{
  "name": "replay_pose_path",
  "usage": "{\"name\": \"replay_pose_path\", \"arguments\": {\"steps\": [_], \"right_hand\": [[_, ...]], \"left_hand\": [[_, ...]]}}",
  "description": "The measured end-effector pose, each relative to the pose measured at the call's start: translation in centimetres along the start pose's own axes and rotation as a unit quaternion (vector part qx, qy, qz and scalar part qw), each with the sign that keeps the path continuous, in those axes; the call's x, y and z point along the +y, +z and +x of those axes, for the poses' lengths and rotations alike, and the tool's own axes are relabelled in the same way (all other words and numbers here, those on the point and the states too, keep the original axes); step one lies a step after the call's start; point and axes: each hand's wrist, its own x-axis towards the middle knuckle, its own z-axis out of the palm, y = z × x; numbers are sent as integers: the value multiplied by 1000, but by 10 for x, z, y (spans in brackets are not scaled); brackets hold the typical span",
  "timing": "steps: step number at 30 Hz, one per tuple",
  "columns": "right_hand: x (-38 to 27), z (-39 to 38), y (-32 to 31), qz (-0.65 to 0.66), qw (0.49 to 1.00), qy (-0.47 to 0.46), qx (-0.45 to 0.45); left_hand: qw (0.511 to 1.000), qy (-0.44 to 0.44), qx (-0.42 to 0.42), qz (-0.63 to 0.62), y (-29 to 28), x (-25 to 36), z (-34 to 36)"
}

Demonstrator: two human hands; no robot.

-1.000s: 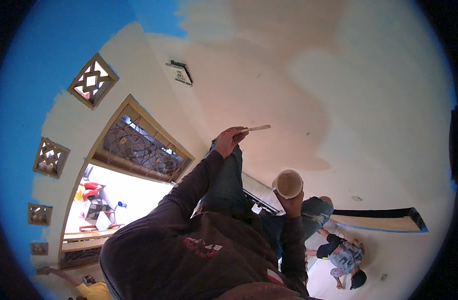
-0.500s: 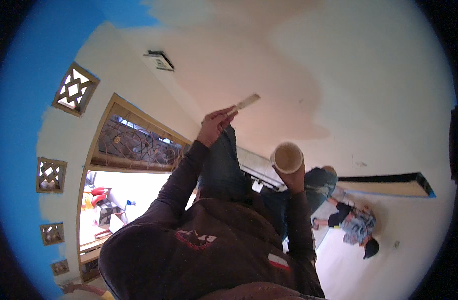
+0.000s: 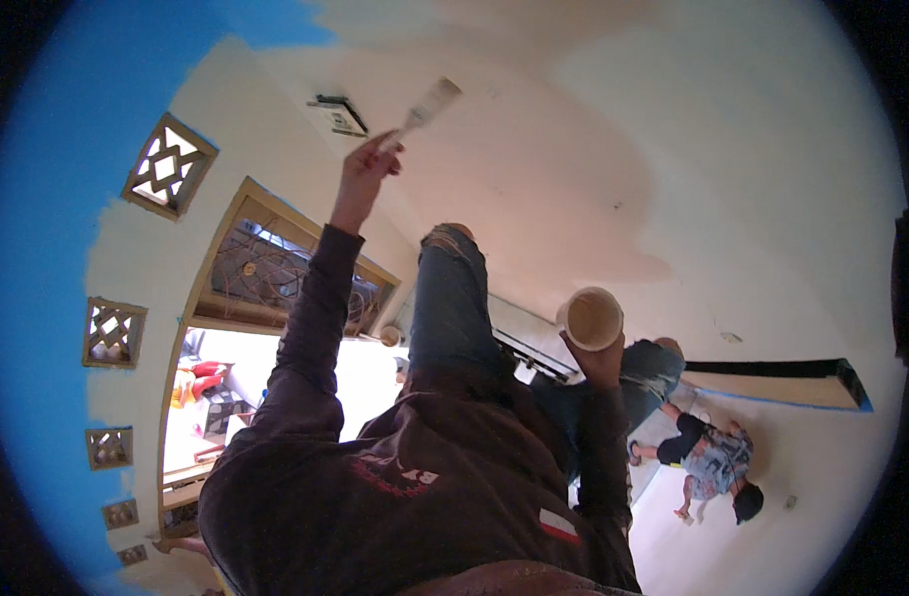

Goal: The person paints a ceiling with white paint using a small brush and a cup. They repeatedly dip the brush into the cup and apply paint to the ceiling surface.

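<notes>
My left hand [image 3: 367, 179] is raised with the arm stretched out, its fingers closed on the handle of a flat paintbrush [image 3: 437, 100]. The pale bristles point up and to the right, slightly blurred, in front of the wall; whether they touch it I cannot tell. A pinkish patch [image 3: 564, 169] spreads over the whitish wall [image 3: 753, 149] ahead. Lower right of the brush, my right hand [image 3: 602, 366] is wrapped round a pale round cup [image 3: 591, 320]. Its open mouth faces me, and the inside looks beige.
A wall fixture [image 3: 340, 116] sits left of the brush. On the left are a grilled window [image 3: 276, 273], a bright doorway [image 3: 246, 387], patterned vent blocks [image 3: 171, 167] and blue paint [image 3: 37, 258]. Another person [image 3: 718, 462] is at the lower right, near a dark-edged recess [image 3: 782, 382].
My left hand has moved up and to the left with the paintbrush, the arm straightening. The cup stays in my right hand. The view has shifted a little, and the other person's arm has moved.
</notes>
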Motion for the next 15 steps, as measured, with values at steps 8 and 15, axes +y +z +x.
{"name": "replay_pose_path", "arguments": {"steps": [8, 15], "right_hand": [[-9, 0, 3, 26, 1000, -3, -1], [-1, 0, 2, -5, 1000, 7, -8]], "left_hand": [[962, 199, 184, 25, -102, 84, 113], [776, 409, 226, 423, -91, 127, 155]]}}
